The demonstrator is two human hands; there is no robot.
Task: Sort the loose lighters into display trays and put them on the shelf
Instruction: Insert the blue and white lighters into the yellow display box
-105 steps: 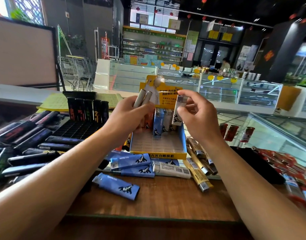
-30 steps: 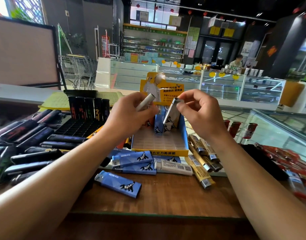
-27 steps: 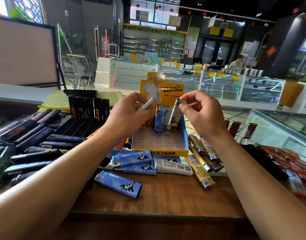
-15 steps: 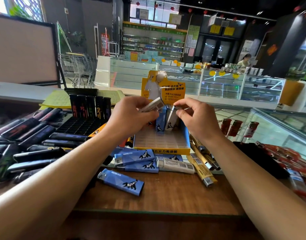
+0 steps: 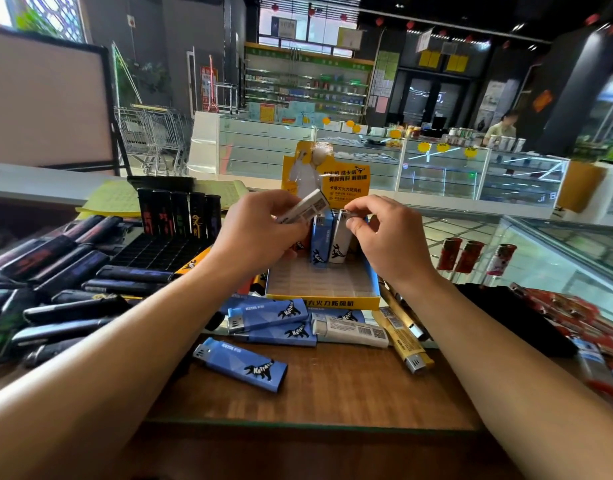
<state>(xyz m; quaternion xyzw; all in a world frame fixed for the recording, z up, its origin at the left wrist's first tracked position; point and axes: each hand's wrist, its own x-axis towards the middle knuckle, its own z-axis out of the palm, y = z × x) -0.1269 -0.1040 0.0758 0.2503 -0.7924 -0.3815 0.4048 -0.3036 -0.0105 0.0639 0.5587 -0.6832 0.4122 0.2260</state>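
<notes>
Wooden counter (image 5: 333,393), yellow display tray (image 5: 324,301), loose blue lighters (image 5: 241,363) (black ones (image 5: 73,310) left)

We see a smooth wood-grain counter (image 5: 333,389), a printed cardboard display tray (image 5: 324,301) with a matt floor, glossy blue plastic lighters (image 5: 241,363) with metal caps, dark glossy lighters (image 5: 73,310), what looks to us like gold foil lighters (image 5: 407,348), glass showcases (image 5: 443,171)

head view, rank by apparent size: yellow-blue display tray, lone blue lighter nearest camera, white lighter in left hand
1. yellow-blue display tray
2. lone blue lighter, though it lies nearer the camera, which inflates it
3. white lighter, partly hidden by the left hand, so true size unsure
</notes>
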